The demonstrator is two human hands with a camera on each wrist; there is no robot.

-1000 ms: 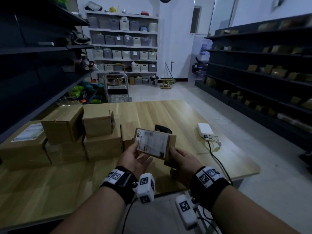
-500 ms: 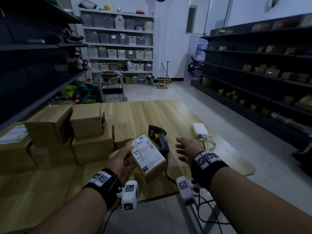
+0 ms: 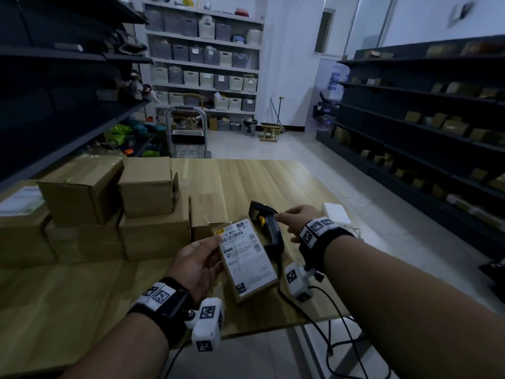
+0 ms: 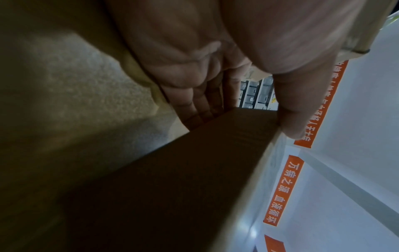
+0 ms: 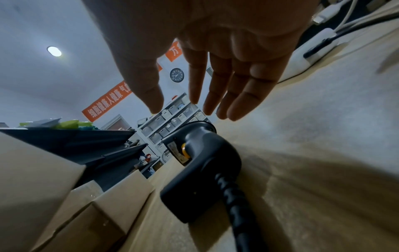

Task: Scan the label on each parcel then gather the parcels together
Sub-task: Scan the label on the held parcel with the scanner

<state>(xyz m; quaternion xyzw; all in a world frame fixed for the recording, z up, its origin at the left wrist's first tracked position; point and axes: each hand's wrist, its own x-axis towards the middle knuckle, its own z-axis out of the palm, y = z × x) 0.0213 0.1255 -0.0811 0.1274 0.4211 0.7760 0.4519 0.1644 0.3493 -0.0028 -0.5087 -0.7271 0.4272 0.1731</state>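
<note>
My left hand (image 3: 200,262) grips a small cardboard parcel (image 3: 247,258) above the table, its white shipping label facing up. In the left wrist view the thumb lies on the parcel's (image 4: 194,170) top edge and the fingers (image 4: 200,105) lie under it. A black barcode scanner (image 3: 269,228) with a yellow trigger lies on the table just beyond the parcel. My right hand (image 3: 293,217) hovers over the scanner's right side. In the right wrist view it (image 5: 179,105) shows straight, spread fingers just above the scanner (image 5: 202,168), holding nothing.
Several brown boxes (image 3: 109,209) are stacked at the table's left. A white power adapter (image 3: 336,213) with cables lies at the right edge of the wooden table (image 3: 259,181). The scanner's cord (image 3: 303,310) hangs off the near edge. Dark shelving flanks both sides.
My right hand let go of the parcel and moved right and forward to the scanner. My left hand lowered the parcel and turned its label face-up.
</note>
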